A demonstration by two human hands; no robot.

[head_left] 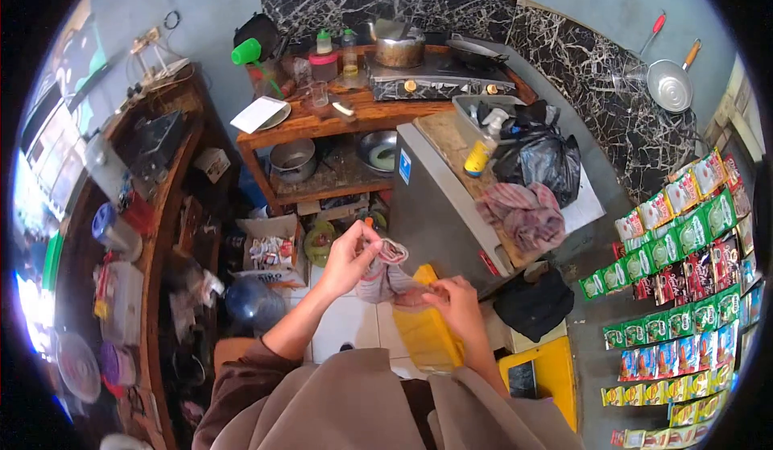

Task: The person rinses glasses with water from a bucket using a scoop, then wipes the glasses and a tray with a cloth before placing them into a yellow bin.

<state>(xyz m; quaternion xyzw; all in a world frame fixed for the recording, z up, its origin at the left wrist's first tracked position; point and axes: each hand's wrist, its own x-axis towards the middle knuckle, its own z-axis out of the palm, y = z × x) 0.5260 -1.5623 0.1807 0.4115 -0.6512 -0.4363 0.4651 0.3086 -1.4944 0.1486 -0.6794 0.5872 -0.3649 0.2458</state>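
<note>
In front of my body, a greyish-pink striped cloth (385,282) hangs bunched, with a pale looped edge at its top. My left hand (350,261) pinches that upper edge between thumb and fingers. Lower and to the right, my right hand (459,307) has its curled fingers at the cloth's other end and appears to grip it. Behind the right hand stands a yellow object (427,329), partly covered by the hand and cloth. Another red-and-grey striped cloth (527,218) lies crumpled on top of the low grey fridge (435,200).
A yellow spray bottle (481,148) and black plastic bag (539,156) rest on the fridge. Beyond, a wooden counter (298,132) bears a gas stove (439,84) with a pot (398,47). Sachet strips (684,281) hang right; wooden shelving (165,233) stands left.
</note>
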